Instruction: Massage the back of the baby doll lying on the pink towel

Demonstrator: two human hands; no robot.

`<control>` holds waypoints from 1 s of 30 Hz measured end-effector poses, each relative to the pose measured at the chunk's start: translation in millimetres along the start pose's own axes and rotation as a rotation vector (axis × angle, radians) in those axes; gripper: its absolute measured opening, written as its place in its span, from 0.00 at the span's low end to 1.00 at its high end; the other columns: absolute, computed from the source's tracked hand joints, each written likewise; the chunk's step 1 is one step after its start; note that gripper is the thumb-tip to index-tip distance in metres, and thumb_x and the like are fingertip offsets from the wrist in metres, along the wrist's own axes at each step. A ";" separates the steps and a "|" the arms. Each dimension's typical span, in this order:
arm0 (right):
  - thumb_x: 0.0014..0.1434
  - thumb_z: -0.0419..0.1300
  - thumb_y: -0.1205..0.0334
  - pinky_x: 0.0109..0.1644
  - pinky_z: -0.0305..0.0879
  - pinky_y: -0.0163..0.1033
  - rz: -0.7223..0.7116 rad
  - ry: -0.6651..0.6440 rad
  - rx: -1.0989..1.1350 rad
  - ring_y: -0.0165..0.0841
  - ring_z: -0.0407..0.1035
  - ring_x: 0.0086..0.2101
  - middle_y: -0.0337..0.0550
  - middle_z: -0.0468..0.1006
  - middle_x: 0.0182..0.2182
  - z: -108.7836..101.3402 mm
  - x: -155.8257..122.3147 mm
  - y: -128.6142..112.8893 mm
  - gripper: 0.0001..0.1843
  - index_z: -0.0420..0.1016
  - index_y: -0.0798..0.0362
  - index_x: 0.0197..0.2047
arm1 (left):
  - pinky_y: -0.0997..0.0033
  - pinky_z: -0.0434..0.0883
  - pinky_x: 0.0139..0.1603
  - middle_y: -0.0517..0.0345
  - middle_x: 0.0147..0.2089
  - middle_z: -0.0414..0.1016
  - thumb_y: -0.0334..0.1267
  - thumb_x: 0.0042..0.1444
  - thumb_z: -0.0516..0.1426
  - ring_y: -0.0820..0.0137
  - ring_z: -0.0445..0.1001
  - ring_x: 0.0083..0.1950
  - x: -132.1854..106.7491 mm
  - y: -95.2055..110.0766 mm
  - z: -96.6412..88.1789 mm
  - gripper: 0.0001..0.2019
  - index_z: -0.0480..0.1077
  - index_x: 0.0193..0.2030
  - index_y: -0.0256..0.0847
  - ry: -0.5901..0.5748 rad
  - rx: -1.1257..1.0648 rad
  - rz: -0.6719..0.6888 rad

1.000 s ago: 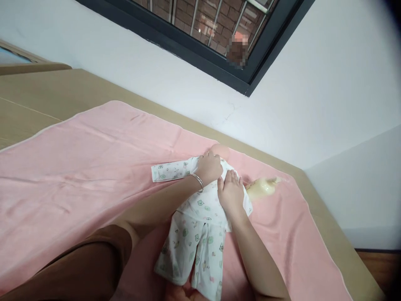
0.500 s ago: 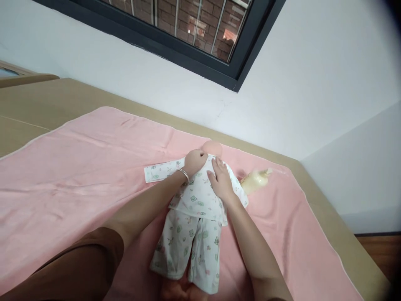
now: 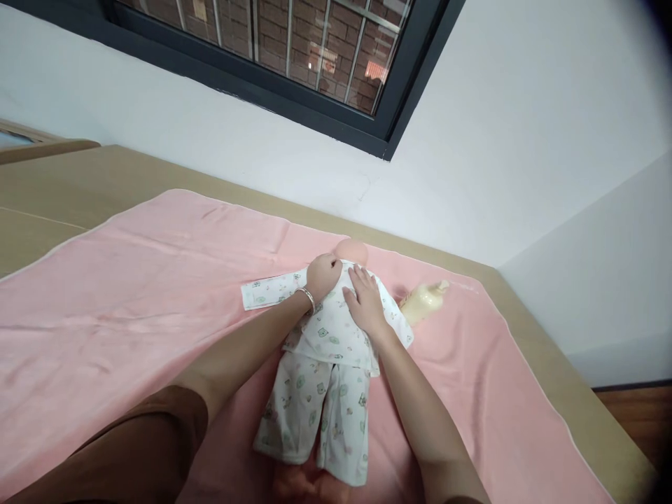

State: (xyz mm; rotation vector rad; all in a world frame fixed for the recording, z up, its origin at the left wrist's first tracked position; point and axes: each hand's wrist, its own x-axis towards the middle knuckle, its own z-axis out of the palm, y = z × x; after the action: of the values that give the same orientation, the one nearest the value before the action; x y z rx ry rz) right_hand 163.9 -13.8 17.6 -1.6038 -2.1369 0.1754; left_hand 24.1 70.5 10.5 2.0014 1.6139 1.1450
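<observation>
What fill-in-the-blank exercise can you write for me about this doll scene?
1. The doll lies on a ____ towel.
2. The left hand, shut on the doll's printed top, wears a ____ at the wrist.
3. The right hand rests open on the top, whose empty ____ lies flat on the towel.
Missing words: pink; bracelet; sleeve.

No legible text, label, brand or number anywhere; doll's outfit [image 3: 333, 337] carries only small animal prints.

Left hand [image 3: 323, 274], right hand [image 3: 362, 305] on doll [image 3: 330, 337]
</observation>
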 end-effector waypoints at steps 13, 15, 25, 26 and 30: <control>0.69 0.44 0.53 0.70 0.50 0.57 0.217 0.133 -0.235 0.55 0.56 0.66 0.65 0.65 0.65 3.4 -12.0 -6.0 0.32 0.61 0.68 0.67 | 0.56 0.67 0.61 0.49 0.51 0.78 0.34 0.60 0.52 0.59 0.73 0.56 -36.6 20.8 -5.4 0.14 0.74 0.50 0.38 -0.029 0.106 0.250; 0.70 0.43 0.51 0.70 0.47 0.58 0.201 0.110 -0.228 0.55 0.53 0.67 0.65 0.63 0.66 2.1 -9.6 -2.9 0.34 0.59 0.69 0.68 | 0.56 0.66 0.63 0.50 0.54 0.77 0.35 0.61 0.52 0.60 0.72 0.57 -36.5 11.9 -4.7 0.15 0.73 0.52 0.39 -0.035 0.075 0.271; 0.71 0.42 0.49 0.71 0.43 0.64 0.033 -0.071 -0.149 0.50 0.47 0.70 0.59 0.54 0.70 -5.6 3.4 23.1 0.33 0.51 0.58 0.72 | 0.51 0.66 0.60 0.42 0.48 0.75 0.39 0.62 0.54 0.53 0.71 0.53 -44.7 5.9 -5.6 0.13 0.70 0.48 0.34 0.059 0.250 0.256; 0.71 0.41 0.50 0.70 0.44 0.64 0.013 -0.080 -0.157 0.50 0.47 0.70 0.57 0.54 0.70 -6.9 2.7 19.9 0.31 0.52 0.56 0.72 | 0.51 0.67 0.58 0.44 0.46 0.75 0.39 0.62 0.53 0.54 0.71 0.51 -44.5 6.8 -6.7 0.11 0.71 0.46 0.35 0.051 0.251 0.270; 0.72 0.40 0.59 0.70 0.51 0.58 -0.003 -0.044 -0.268 0.49 0.52 0.68 0.59 0.59 0.68 -9.0 -5.8 -4.8 0.27 0.58 0.58 0.70 | 0.54 0.68 0.53 0.45 0.44 0.76 0.37 0.65 0.50 0.56 0.72 0.49 -47.7 7.7 -8.9 0.11 0.71 0.44 0.35 0.058 0.260 0.362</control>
State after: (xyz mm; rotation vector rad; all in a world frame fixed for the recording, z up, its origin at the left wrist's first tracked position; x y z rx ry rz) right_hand 164.9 -22.2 25.7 -1.7568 -2.2745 -0.0817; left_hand 20.8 22.0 3.2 2.5302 1.5334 1.1703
